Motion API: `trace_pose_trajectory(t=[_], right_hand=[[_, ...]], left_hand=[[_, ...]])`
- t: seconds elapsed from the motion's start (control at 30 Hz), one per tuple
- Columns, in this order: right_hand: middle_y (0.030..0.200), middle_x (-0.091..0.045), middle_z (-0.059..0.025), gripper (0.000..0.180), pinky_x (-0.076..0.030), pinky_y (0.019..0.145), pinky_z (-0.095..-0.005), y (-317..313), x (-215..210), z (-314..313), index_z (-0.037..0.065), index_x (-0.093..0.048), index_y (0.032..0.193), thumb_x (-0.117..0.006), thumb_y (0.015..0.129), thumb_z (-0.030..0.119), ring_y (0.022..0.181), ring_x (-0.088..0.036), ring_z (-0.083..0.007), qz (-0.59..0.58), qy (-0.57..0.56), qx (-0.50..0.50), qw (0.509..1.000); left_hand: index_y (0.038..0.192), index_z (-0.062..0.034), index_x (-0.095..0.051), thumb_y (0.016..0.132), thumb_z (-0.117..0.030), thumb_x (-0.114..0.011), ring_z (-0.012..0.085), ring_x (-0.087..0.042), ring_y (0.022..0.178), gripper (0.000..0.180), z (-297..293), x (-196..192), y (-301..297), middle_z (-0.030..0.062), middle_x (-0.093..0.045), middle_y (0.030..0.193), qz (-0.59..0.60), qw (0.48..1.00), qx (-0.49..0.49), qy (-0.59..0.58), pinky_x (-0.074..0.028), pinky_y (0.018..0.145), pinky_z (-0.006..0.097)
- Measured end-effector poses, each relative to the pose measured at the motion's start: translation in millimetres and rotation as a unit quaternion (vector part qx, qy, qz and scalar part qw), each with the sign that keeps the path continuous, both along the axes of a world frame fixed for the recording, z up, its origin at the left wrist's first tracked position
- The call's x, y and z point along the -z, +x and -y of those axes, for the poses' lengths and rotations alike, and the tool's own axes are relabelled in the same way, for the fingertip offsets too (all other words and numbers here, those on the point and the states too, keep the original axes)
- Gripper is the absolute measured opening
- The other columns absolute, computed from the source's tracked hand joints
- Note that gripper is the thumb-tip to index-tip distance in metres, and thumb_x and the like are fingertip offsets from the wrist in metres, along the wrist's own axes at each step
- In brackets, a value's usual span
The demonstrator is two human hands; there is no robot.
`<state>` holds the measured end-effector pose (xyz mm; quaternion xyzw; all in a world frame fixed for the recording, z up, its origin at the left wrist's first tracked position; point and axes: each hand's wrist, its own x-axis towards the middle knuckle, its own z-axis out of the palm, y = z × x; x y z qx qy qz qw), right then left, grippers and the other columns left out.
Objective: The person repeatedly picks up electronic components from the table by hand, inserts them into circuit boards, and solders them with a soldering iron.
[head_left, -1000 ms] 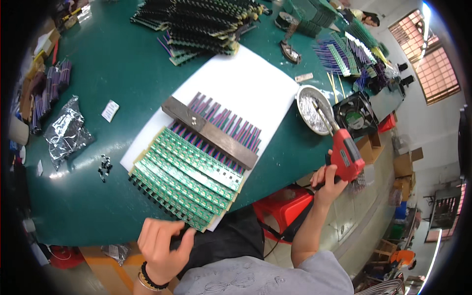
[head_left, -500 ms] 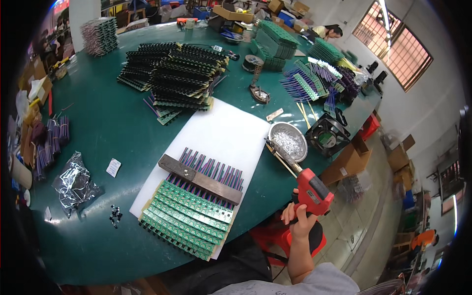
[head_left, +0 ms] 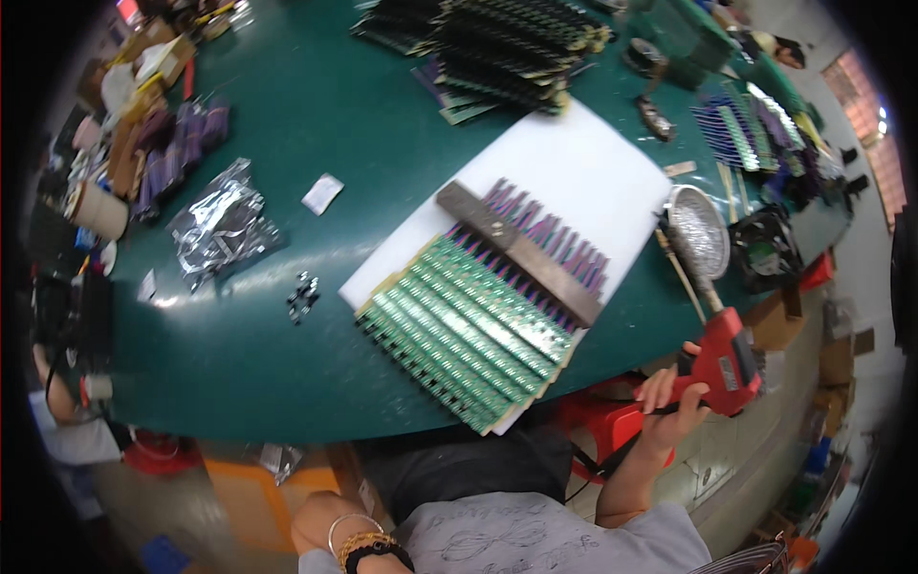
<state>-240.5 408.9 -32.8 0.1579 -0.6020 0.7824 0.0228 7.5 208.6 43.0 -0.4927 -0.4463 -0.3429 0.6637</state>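
Observation:
My right hand [head_left: 675, 398] is closed round the grip of a red and black soldering gun [head_left: 729, 368], past the table's front edge. The gun's long tip reaches to a round metal bowl [head_left: 696, 234] with silvery bits in it. Left of it, rows of green circuit boards [head_left: 469, 325] lie on a white foam sheet [head_left: 598, 158]. A dark metal bar [head_left: 521, 253] rests across the purple wires that stick out of the boards. Of my left arm, the bent forearm and braceleted wrist [head_left: 359, 538] show at the lower edge; the hand is cut off.
A stack of dark board strips [head_left: 507, 48] stands at the back. Left on the green table [head_left: 316, 373] lie a silver bag [head_left: 225, 225], a paper label [head_left: 323, 193] and small black parts [head_left: 303, 297]. A black fan [head_left: 765, 249] sits right of the bowl. Another person's arm [head_left: 57, 387] shows far left.
The view has swung left and down, so the table's things sit farther right. My left forearm has come into view. My right hand is still on the soldering gun.

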Motion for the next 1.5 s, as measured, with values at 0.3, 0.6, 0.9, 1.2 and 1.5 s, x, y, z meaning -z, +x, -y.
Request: trace_pose_trajectory(t=[0.3,0.6,0.9,1.2,1.5], right_hand=[[0.058,-0.042,-0.0001,0.077,-0.045,0.044,-0.0288,-0.7,5.6,4.9,-0.009,-0.044,0.139,-0.056,0.103,0.058,0.041,-0.043,-0.0116,0.013,0.007,0.005,1.0],[0.059,-0.041,0.0005,0.075,-0.043,0.045,-0.0277,1.2,6.8,1.9,-0.007,-0.044,0.141,-0.053,0.104,0.059,0.042,-0.042,-0.0107,0.019,0.001,-0.007,1.0],[0.059,-0.041,0.0009,0.076,-0.044,0.045,-0.028,2.1,8.5,3.3,-0.007,-0.044,0.14,-0.052,0.104,0.06,0.042,-0.042,-0.0104,0.025,0.006,-0.009,1.0],[0.059,-0.041,0.0007,0.076,-0.044,0.045,-0.0279,2.2,10.4,0.6,-0.007,-0.042,0.142,-0.051,0.105,0.059,0.042,-0.041,-0.0105,0.04,-0.011,-0.012,0.999],[0.061,-0.04,0.0011,0.075,-0.041,0.048,-0.0265,5.8,12.7,-6.2,-0.008,-0.037,0.146,-0.046,0.108,0.056,0.045,-0.038,-0.0094,0.056,-0.021,-0.002,0.998]], left_hand=[[0.146,-0.0073,-0.052,0.092,-0.004,-0.06,0.0226,-0.033,0.152,0.055,-7.4,-14.7,-2.0,0.01,-0.046,0.155,0.012,1.0,-0.022,0.004,-0.039,0.106,0.048],[0.152,-0.0058,-0.046,0.107,-0.022,-0.056,0.0259,-0.045,0.145,0.049,11.8,-18.5,-18.5,0.0156,-0.049,0.155,-0.053,0.964,-0.257,0.033,-0.035,0.122,0.05],[0.142,-0.002,-0.054,0.112,-0.023,-0.049,0.0234,-0.055,0.132,0.036,14.5,-18.3,-3.9,0.014,-0.06,0.141,-0.052,0.846,-0.527,0.061,-0.045,0.112,0.042],[0.112,0.0025,-0.064,0.094,-0.003,-0.062,0.0226,-0.067,0.095,0.019,66.2,-15.5,-12.5,0.0131,-0.069,0.104,0.364,0.565,-0.739,0.047,-0.053,0.083,0.033],[0.126,0.0078,-0.06,0.097,0.008,-0.064,0.021,-0.072,0.098,0.03,195.5,50.7,-49.5,0.0141,-0.069,0.109,0.659,0.573,-0.283,0.397,-0.06,0.086,0.031]])
